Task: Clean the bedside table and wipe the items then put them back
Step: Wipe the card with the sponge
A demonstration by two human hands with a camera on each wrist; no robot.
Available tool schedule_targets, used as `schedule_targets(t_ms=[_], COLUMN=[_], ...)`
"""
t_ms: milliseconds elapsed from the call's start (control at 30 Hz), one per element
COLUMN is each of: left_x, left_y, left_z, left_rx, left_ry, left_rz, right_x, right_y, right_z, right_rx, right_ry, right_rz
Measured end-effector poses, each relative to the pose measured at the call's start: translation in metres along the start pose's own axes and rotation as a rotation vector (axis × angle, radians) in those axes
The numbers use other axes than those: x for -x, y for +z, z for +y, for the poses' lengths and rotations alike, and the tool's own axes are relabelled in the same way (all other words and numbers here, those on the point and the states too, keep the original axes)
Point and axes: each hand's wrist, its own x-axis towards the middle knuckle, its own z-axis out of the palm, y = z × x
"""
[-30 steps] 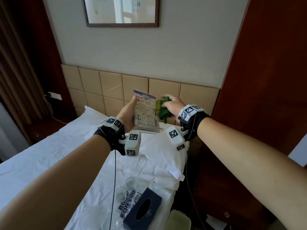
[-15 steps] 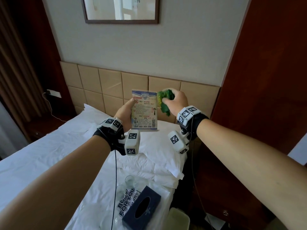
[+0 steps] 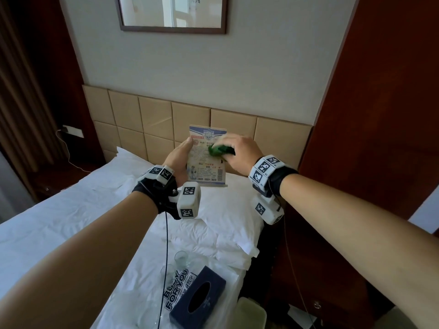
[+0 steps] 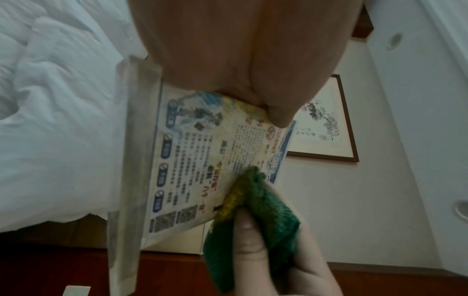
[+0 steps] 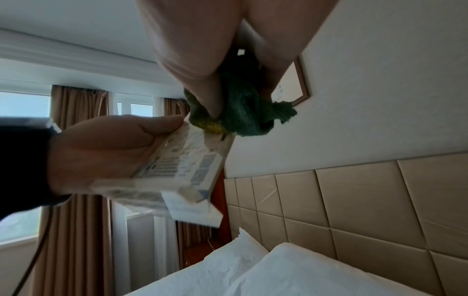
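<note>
Green cloth, bunched up, sits under my right hand, whose curled fingers press it against the upper right of the printed sign card. My left hand grips that card by its left edge, thumb near the top, holding it upright in the air above the white pillow at the head of the bed. Lower down, a dark blue tissue box and two small glasses lie on the bed near its right edge. From the left wrist, my left hand's thumb lies on the card's face, and the right hand's thumb pinches the cloth at the card's edge. From the right wrist, my right hand's fingers close around the cloth, which touches the card held in my left hand.
</note>
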Motion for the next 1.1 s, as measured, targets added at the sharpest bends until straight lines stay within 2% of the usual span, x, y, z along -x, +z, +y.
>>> schedule_targets(t_ms=[133, 300, 367, 567, 667, 767, 1000, 1100], left_x=[0.000, -0.002, -0.003, -0.001, 0.000, -0.002, -0.002, 0.001], left_y=[-0.002, -0.003, -0.003, 0.001, 0.004, 0.006, -0.002, -0.004], left_z=[0.005, 0.006, 0.008, 0.006, 0.004, 0.004, 0.008, 0.012], left_rx=[0.032, 0.025, 0.032, -0.040, -0.062, -0.083, 0.009, 0.014], left_ry=[-0.018, -0.021, -0.019, 0.022, 0.050, 0.070, -0.026, -0.042], left_rz=[-0.048, 0.012, 0.009, 0.008, -0.014, -0.012, -0.040, -0.042], right_x=[0.009, 0.018, 0.015, -0.009, -0.020, -0.019, 0.005, 0.004], right_y=[0.004, 0.003, 0.000, -0.015, -0.018, -0.010, 0.024, 0.022], right_z=[-0.004, -0.011, -0.009, -0.003, 0.001, -0.009, -0.028, -0.026], right_rx=[0.030, -0.040, -0.060, -0.072, -0.012, -0.015, -0.042, -0.044], right_ry=[-0.050, -0.079, -0.045, 0.102, 0.151, 0.139, -0.075, -0.092], right_rz=[-0.145, -0.286, -0.230, 0.119, 0.182, 0.097, -0.196, -0.208])
